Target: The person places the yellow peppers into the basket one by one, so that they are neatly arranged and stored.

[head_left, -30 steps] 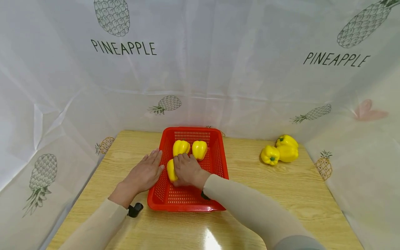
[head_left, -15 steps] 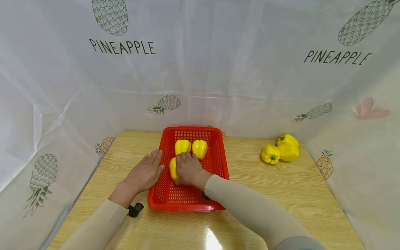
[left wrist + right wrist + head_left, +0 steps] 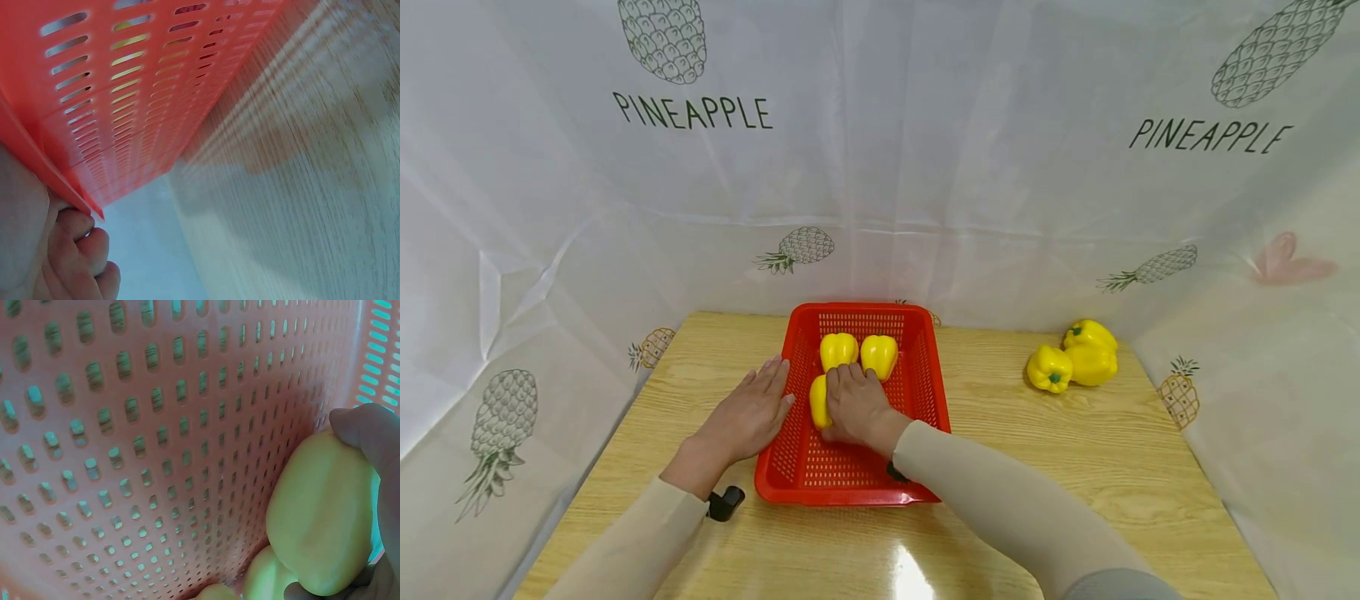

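My right hand [image 3: 855,406] reaches into the red basket [image 3: 868,497] and holds a yellow bell pepper [image 3: 818,402] between thumb and fingers. Its left side shows past the hand in the head view. In the right wrist view the held pepper [image 3: 322,512] is gripped at both ends, with another yellow pepper [image 3: 265,575] beyond it. Two more bell peppers, a left one [image 3: 838,352] and a right one [image 3: 879,357], sit just beyond the hand inside the basket. My left hand [image 3: 747,412] rests on the basket's left rim, fingers extended and together, thumb over the edge.
Three yellow bell peppers lie grouped at the back right of the wooden table [image 3: 1000,467], the nearest pepper [image 3: 1049,369] with its green stem facing forward. A white curtain [image 3: 925,150] printed with pineapples rises behind and beside the table.
The right hand and its pepper have shifted slightly right and away from me within the basket. The left pepper at the back has moved a little right. The left hand stays at the rim.
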Demonstrator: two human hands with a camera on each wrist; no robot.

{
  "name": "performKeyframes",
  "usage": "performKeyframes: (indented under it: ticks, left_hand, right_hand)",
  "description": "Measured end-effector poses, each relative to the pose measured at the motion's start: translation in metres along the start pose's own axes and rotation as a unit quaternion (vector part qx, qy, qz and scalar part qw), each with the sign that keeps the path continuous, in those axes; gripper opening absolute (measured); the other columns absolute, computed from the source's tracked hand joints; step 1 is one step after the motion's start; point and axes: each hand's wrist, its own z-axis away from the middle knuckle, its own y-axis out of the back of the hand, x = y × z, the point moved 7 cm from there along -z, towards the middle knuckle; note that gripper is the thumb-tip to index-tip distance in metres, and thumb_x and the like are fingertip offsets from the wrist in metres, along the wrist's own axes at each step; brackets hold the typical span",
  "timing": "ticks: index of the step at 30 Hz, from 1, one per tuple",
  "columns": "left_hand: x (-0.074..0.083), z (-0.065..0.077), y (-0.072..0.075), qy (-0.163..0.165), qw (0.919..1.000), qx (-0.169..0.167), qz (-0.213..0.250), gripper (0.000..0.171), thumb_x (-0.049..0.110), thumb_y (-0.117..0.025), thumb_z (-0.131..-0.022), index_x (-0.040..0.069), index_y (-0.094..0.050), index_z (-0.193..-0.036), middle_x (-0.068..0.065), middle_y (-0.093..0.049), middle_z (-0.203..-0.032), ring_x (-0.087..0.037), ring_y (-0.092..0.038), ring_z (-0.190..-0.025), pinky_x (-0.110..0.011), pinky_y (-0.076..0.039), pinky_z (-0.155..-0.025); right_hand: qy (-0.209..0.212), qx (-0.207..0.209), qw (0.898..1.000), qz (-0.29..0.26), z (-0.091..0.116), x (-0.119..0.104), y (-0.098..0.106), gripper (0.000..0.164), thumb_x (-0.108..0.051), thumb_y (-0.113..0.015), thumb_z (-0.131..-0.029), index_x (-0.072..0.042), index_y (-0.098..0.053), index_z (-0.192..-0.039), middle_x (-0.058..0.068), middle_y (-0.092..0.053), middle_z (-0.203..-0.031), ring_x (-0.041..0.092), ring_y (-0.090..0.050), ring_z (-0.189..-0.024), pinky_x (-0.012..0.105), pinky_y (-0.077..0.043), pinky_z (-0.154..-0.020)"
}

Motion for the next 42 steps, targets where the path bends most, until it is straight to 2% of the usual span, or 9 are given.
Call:
performKeyframes:
  ticks: [13,23,37,42]
  left_hand:
    - [-0.001,-0.001,-0.001,0.003,1.0,-0.003,0.003,0.067,0.028,-0.049,-0.112,-0.011,-0.028,-0.161,-0.029,-0.029,-0.169,-0.045,-0.029,-0.157,-0.06,-0.027,-0.128]
    - [0.0,-0.001,-0.001,0.003,1.0,-0.004,0.004,0.066,0.028,-0.049,-0.112,-0.012,-0.028,-0.161,-0.03,-0.028,-0.169,-0.045,-0.029,-0.157,-0.061,-0.027,-0.128]
    - [0.002,-0.001,0.001,0.001,1.0,0.0,0.005,0.066,0.027,-0.049,-0.112,-0.013,-0.028,-0.16,-0.03,-0.029,-0.168,-0.045,-0.029,-0.157,-0.061,-0.027,-0.127]
    - [0.002,-0.001,0.0,-0.002,1.0,0.001,0.001,0.065,0.027,-0.048,-0.112,-0.013,-0.029,-0.16,-0.03,-0.03,-0.168,-0.045,-0.03,-0.157,-0.061,-0.028,-0.127]
  right_hand:
    - [-0.006,-0.002,1.0,-0.011,0.001,0.002,0.001,0.088,-0.08,-0.063,-0.088,-0.009,-0.045,-0.137,0.006,-0.054,-0.118,0.022,-0.052,-0.112,0.038,-0.054,-0.093]
    - [-0.005,0.009,1.0,-0.001,0.0,0.003,-0.001,0.089,-0.081,-0.062,-0.087,-0.008,-0.045,-0.135,0.007,-0.055,-0.116,0.022,-0.053,-0.11,0.037,-0.054,-0.089]
    - [-0.005,0.029,0.999,-0.016,0.001,0.006,0.005,0.1,-0.086,-0.06,-0.083,-0.006,-0.043,-0.14,0.008,-0.056,-0.121,0.023,-0.055,-0.113,0.041,-0.055,-0.093]
    - [-0.003,0.028,0.999,-0.022,0.003,0.01,0.012,0.104,-0.087,-0.059,-0.083,-0.005,-0.041,-0.145,0.009,-0.057,-0.127,0.026,-0.056,-0.121,0.045,-0.055,-0.102]
